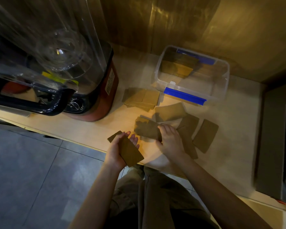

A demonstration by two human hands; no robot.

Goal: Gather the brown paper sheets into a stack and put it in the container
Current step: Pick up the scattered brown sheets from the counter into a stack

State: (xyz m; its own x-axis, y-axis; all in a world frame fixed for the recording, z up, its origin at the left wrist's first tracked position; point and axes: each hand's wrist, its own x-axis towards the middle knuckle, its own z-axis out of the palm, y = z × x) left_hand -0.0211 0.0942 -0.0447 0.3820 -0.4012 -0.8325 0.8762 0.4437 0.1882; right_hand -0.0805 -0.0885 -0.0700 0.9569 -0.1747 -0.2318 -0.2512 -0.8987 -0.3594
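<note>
Near the front edge of the counter [82,129], the left hand [120,151] lies palm up, its fingers [134,139] loosely spread and cupped under a small stack of brown sheets [130,152], with the thumb pressed along the stack's left side. One more sheet [113,136] sticks out past the fingertips toward the counter. Just beside it, the right hand [170,141] has its fingers curled and clamped on the near end of a single blurred sheet [146,128], lifted a little above the surface.

Around the right hand, loose sheets [205,136] lie fanned flat on the counter, several overlapping, one partly under the wrist. Farther back, toward the middle of the counter, a rough pile of sheets [142,98] sits untidily spread. Behind it, near the back wall, stands the clear container [221,90] with blue latches [185,95], its lid off; a few brown sheets [177,68] already lie inside at its back left. At the counter's left end stands a red-based blender [96,96] under a clear cover.
</note>
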